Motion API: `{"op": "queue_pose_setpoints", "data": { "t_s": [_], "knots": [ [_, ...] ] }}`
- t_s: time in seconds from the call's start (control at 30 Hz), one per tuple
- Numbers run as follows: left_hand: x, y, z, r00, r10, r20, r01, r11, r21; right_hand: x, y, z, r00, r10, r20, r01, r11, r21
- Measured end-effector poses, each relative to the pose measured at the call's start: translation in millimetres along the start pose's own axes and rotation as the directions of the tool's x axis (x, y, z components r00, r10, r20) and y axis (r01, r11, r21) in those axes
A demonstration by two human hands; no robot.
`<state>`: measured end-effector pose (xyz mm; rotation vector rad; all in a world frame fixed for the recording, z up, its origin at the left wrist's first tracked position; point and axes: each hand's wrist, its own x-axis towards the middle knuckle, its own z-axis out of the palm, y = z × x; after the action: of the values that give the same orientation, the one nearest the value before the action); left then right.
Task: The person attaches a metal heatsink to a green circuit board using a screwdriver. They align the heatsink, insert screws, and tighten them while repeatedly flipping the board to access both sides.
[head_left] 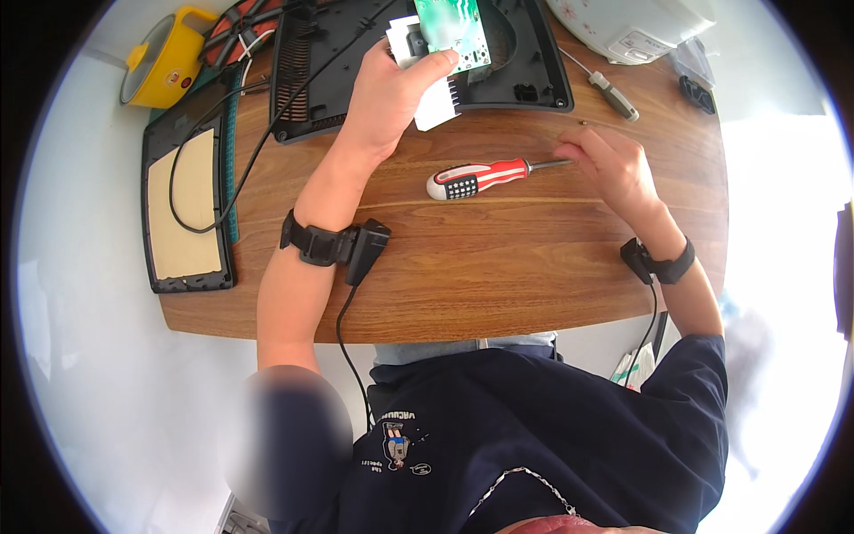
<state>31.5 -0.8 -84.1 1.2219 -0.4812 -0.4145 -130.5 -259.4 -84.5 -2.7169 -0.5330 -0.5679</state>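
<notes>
My left hand (391, 89) grips a green circuit board (471, 55) by its edge, thumb on its face. A silvery-white finned heat sink (436, 105) sits below the board, next to the same hand. The board is held over a black plastic housing (356, 67). My right hand (614, 169) is closed in a pinch just above the table; whatever lies between its fingertips is hidden. A screwdriver (480, 178) with a red, white and dark starred handle lies on the wood, its shaft reaching the right fingers. Whether they touch it I cannot tell.
Beyond my right hand lies a grey-handled screwdriver (616, 98). A white appliance (636, 31) stands at the far right, a yellow pot (165, 62) at the far left. On the left, a black panel (187, 205) lies with a dark cable (258, 147) across it.
</notes>
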Motion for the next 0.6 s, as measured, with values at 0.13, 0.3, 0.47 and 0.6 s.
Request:
{"op": "queue_pose_setpoints", "data": {
  "t_s": [0.13, 0.3, 0.47, 0.6],
  "knots": [
    [-1, 1, 0, 1.0, -0.007, -0.008, 0.007, 1.0, 0.021, 14, -11, -6, 0.943, 0.328, 0.053, -0.324, 0.872, 0.366],
    [0, 3, 1, 1.0, -0.015, -0.017, 0.016, 1.0, 0.021, 47, -17, -14, 0.801, 0.549, 0.239, -0.542, 0.495, 0.679],
    [0, 5, 1, 0.999, -0.036, -0.029, 0.036, 0.999, -0.008, 81, -29, 0, 0.809, 0.554, 0.199, -0.452, 0.369, 0.812],
    [1, 10, 5, 0.999, -0.036, -0.032, 0.032, 0.992, -0.12, 101, -36, 4, 0.859, 0.5, 0.113, -0.328, 0.367, 0.871]
  ]
}}
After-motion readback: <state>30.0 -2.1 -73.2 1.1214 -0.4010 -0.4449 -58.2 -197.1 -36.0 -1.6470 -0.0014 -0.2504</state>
